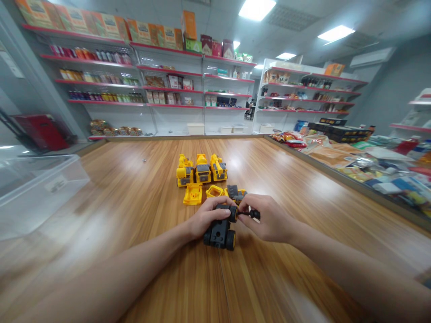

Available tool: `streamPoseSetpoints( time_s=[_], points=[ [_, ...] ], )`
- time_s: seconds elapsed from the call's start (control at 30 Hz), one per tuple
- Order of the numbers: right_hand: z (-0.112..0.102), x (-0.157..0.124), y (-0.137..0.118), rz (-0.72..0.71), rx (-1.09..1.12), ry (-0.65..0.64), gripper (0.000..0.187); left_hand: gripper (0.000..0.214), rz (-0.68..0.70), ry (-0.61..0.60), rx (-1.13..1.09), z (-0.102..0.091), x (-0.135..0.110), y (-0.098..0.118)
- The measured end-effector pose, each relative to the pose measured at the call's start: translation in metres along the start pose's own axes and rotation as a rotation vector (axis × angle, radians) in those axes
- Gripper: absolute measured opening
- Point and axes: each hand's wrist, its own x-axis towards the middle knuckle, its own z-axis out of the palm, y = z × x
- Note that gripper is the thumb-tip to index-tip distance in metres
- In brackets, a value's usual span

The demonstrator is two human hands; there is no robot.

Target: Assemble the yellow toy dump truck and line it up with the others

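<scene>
My left hand [204,219] grips a black toy truck chassis [218,234] over the table, thumb on top near the upper wheel [233,214]. Its wheels have black tyres and yellow hubs. Closed around a small black screwdriver [255,214], my right hand [269,220] keeps its shaft pointed at the upper wheel's hub. Whether the tip sits in a screw is too small to tell. Just beyond my hands lie a square yellow part [193,194], a yellow frame piece [214,191] and a grey-and-yellow loader part [233,192], partly hidden by my fingers.
Three yellow toy construction trucks [203,169] stand in a row farther back on the wooden table [151,224]. A clear plastic bin [37,193] is at the left edge, and a tiny object [144,160] lies at left. Packaged goods [357,157] pile up along the right side.
</scene>
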Motion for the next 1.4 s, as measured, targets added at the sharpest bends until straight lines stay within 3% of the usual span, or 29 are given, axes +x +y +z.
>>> streamPoseSetpoints(
  time_s=[0.2,0.37,0.57,0.87,1.13,1.3,1.4],
  points=[
    [0.002,0.001,0.001,-0.019,-0.047,-0.088,0.021,0.032,-0.019,0.010,0.015,-0.001,0.000,0.000],
    [0.000,0.002,-0.001,0.050,0.040,-0.028,0.003,0.031,0.003,0.008,0.027,-0.001,0.001,0.000],
    [0.002,0.001,-0.001,0.100,0.095,0.025,0.002,0.031,-0.011,0.021,0.010,-0.002,0.001,-0.001],
    [0.014,0.000,-0.003,0.280,0.204,-0.148,0.033,0.032,-0.006,-0.036,-0.012,-0.001,0.001,-0.002],
    [0.003,0.004,-0.005,0.276,0.255,-0.032,0.008,0.030,0.005,0.027,0.053,-0.001,0.002,0.001],
    [0.010,0.003,-0.002,0.300,0.214,-0.104,0.032,0.032,0.017,-0.012,0.040,-0.001,0.001,-0.002],
    [0.012,0.002,-0.001,0.290,0.261,-0.128,0.032,0.032,0.019,-0.020,0.037,0.000,0.001,-0.003]
  ],
)
